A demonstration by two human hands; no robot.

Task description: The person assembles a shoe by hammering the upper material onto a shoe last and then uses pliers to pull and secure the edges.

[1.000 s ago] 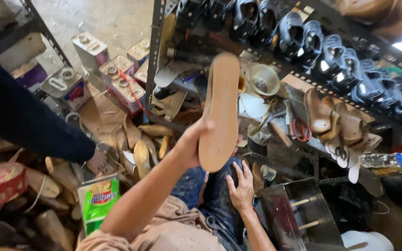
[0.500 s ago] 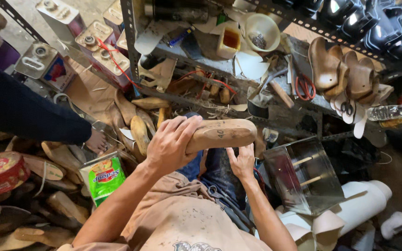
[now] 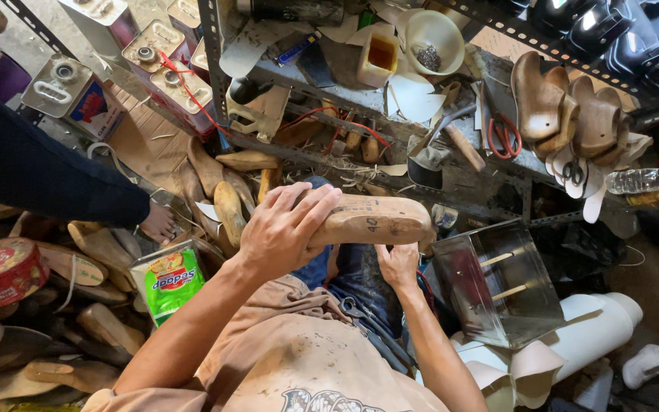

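1. Cluttered workshop floor and a grey metal shelf rack [image 3: 451,164] fill the view, with wooden shoe forms scattered all around.
2. Over the person's lap lies a wooden shoe last [image 3: 371,221], held level and crosswise, pale tan with dark marks on its side.
3. On its near end the left hand [image 3: 284,229] sits with its fingers [image 3: 316,202] wrapped closed over the top of the wood.
4. Below the last, the right hand [image 3: 398,263] rests on the dark jeans [image 3: 356,278], fingers loosely curled and touching the last's underside; whether it grips anything cannot be told.
5. Just right of the hands stands a clear box [image 3: 497,282] with two wooden sticks inside, tilted.
6. Left of the lap lies a green snack packet [image 3: 168,281], and further left a red round tin [image 3: 1,271].
7. Another person's dark sleeve [image 3: 47,172] reaches in from the left, hand down among the lasts.
8. On the shelf sit a white bowl [image 3: 432,34], red-handled scissors [image 3: 503,133] and a hanging pair of brown lasts [image 3: 566,111].
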